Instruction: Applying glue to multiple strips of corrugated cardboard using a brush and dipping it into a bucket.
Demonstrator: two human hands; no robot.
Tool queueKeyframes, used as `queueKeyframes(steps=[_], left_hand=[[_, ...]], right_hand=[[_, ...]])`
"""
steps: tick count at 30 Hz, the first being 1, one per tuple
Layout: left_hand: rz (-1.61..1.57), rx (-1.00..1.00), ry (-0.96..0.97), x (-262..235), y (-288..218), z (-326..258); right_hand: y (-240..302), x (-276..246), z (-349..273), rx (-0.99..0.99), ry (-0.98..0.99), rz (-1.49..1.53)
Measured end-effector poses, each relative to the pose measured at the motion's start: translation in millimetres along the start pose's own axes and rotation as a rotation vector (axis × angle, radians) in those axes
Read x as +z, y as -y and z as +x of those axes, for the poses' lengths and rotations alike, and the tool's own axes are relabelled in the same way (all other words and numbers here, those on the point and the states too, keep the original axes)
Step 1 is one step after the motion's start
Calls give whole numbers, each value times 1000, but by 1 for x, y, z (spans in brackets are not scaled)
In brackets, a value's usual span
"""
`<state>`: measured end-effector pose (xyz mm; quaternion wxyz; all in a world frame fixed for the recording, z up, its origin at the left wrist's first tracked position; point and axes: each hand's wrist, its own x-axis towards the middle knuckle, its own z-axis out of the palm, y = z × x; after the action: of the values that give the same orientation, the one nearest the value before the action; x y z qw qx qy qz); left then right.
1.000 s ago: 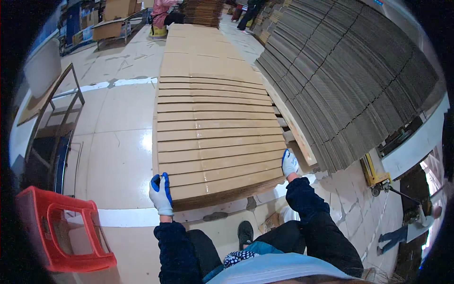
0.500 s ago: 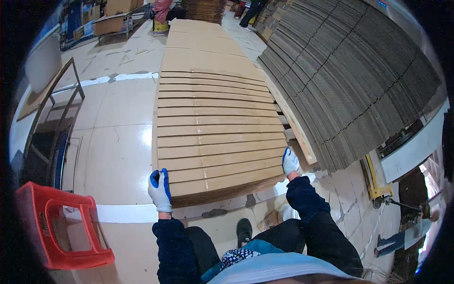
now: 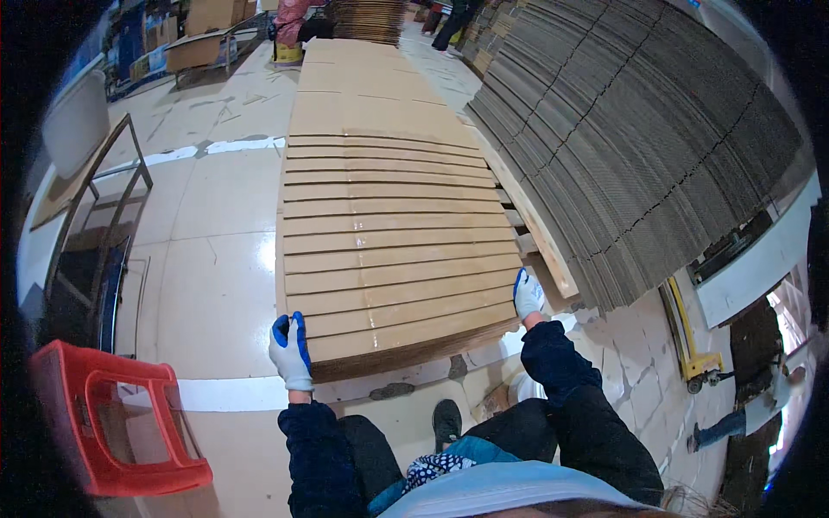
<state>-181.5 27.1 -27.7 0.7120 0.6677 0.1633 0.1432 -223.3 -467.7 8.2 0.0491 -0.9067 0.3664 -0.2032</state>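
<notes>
In front of me lies a long stack of flat brown cardboard sheets, fanned out so that their near edges overlap like steps. My left hand, in a white glove with blue-coated fingers, grips the near left corner of the sheets. On the opposite side my right hand, gloved alike, is closed on the right edge close to the near corner. Both hands' fingertips are partly hidden by the cardboard edges. A line of shiny spots runs lengthwise over the sheets, left of their middle.
A tall leaning stack of grey corrugated board stands to the right beside a wooden beam. A red plastic stool is at the lower left, a metal-framed stand behind it. A yellow pallet jack and another person are at right.
My hands keep their places on the cardboard, and the sheets look the same. The view has shifted slightly. At the far right the other person has moved a little.
</notes>
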Motion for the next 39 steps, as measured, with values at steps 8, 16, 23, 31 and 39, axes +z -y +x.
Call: queueKeyframes(steps=[8,16,23,31,39], left_hand=[[34,-1,-2,1,-2,0],[49,11,-18,2,-2,-2],[20,43,7,-1,-3,-2],[34,21,11,-2,-2,-1],[64,45,1,1,1,1]], right_hand=[[-3,2,1,17,31,8],[-1,0,0,24,11,2],[1,0,0,47,71,17],[-1,3,1,33,12,24],[-1,3,2,60,23,16]])
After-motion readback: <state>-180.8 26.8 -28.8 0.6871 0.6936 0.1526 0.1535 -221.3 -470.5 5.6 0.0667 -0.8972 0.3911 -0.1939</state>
